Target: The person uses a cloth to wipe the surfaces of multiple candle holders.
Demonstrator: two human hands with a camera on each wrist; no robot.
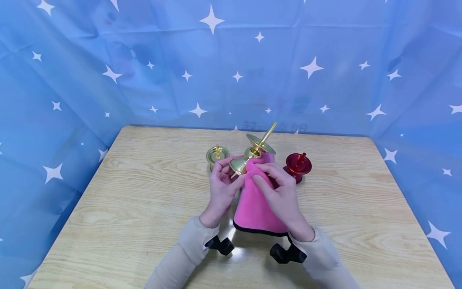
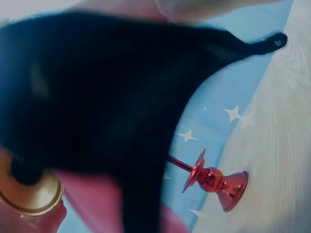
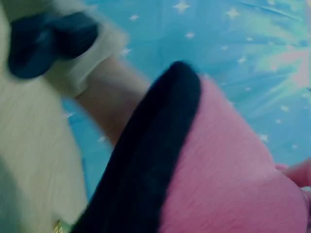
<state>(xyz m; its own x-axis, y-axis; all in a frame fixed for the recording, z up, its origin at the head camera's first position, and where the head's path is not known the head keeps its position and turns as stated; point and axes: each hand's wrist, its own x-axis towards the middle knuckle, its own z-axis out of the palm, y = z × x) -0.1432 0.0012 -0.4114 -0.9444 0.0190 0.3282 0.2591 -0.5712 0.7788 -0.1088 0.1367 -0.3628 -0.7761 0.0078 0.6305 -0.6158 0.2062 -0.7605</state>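
A shiny gold candlestick [image 1: 252, 152] is held tilted over the table, its stem pointing up and away to the right. My left hand [image 1: 221, 188] grips it by the round base, which also shows at the edge of the left wrist view as a gold disc [image 2: 48, 196]. A pink cloth [image 1: 257, 208] with black trim hangs from my right hand [image 1: 283, 192], whose thumb and fingers pinch it against the candlestick. The cloth covers part of the candlestick's middle and fills much of the right wrist view. Its dark trim [image 2: 107, 97] blocks most of the left wrist view.
A second gold candlestick [image 1: 217, 154] stands behind my left hand. To the right of my right hand stands a red candlestick [image 1: 298, 164], upright on the wooden table [image 1: 126, 200]. Blue curtain [image 1: 173, 52] with white stars surrounds the table's back and sides.
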